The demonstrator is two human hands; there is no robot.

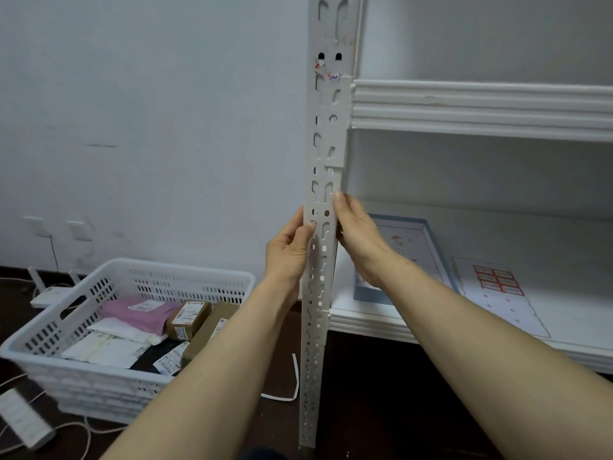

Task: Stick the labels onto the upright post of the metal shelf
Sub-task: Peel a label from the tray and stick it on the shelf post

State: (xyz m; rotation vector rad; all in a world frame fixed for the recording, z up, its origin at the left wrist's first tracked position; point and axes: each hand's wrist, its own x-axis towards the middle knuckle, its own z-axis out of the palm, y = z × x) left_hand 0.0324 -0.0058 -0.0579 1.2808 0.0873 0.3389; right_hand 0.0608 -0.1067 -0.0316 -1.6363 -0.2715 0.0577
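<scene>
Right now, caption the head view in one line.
The left hand and right hand grip the perforated upright post from both sides, beside a white basket of parcels.

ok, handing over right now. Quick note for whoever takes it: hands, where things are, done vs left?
Left hand: grips the upright post from its left edge, thumb on the front face.
Right hand: grips the post's right edge at about the same height, thumb on the front.
Between the thumbs a white label seems to be pressed on; its edges are hard to tell from the post.
Done: white patches above the hands look like stuck labels.
Left: smooth this one down, then probably more. A sheet of red-bordered labels lies on the lower shelf board.
</scene>
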